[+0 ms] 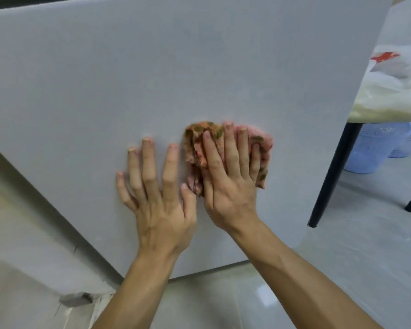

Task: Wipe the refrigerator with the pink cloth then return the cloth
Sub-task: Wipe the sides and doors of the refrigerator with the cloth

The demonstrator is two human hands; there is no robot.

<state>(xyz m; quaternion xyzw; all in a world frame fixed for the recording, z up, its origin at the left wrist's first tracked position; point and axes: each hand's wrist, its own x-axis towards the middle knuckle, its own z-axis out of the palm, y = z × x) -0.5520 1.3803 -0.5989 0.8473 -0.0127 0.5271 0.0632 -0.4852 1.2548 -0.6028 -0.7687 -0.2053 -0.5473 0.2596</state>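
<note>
Right hand presses the soft, bunched pink cloth flat against the refrigerator; left hand spread, bracing beside it.

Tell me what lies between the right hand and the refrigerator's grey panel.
The pink cloth, bunched and pressed against the refrigerator under the right hand, in the head view. The left hand lies directly on the refrigerator.
</note>
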